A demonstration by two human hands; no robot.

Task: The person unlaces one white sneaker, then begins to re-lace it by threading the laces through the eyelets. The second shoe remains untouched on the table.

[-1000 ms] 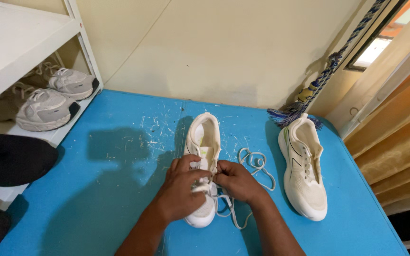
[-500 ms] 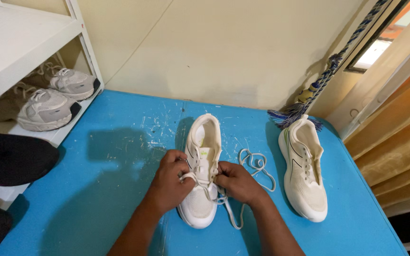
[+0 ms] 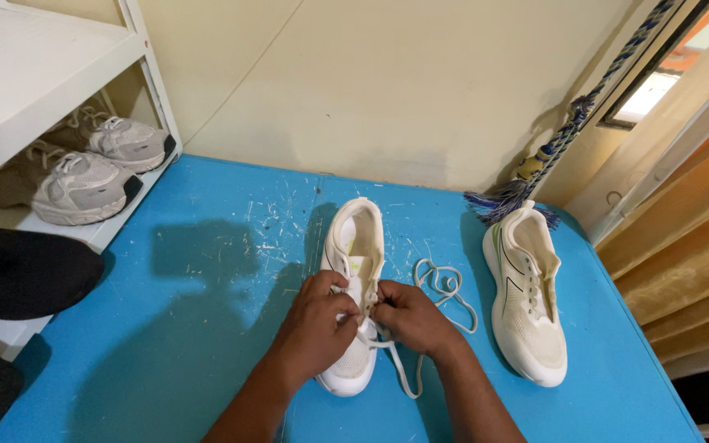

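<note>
A white sneaker [image 3: 357,246] lies toe toward me in the middle of the blue table [image 3: 207,271]. Both hands sit over its lacing area. My left hand [image 3: 317,324] pinches the shoe's left side and the lace there. My right hand [image 3: 408,316] grips the white shoelace [image 3: 445,287], whose loose loops trail off to the right and whose end hangs below the hands. The second white sneaker [image 3: 527,303] rests apart at the right, laced, untouched.
A white shelf unit [image 3: 51,90] at the left holds two grey sneakers [image 3: 84,184]. Dark objects [image 3: 18,271] lie below it. A blue-and-white twisted rope with a tassel [image 3: 535,172] hangs at the back right, beside tan curtains [image 3: 683,246].
Both hands shifted slightly up the shoe, from the toe end toward the middle eyelets. The loose lace loops at the right have barely moved.
</note>
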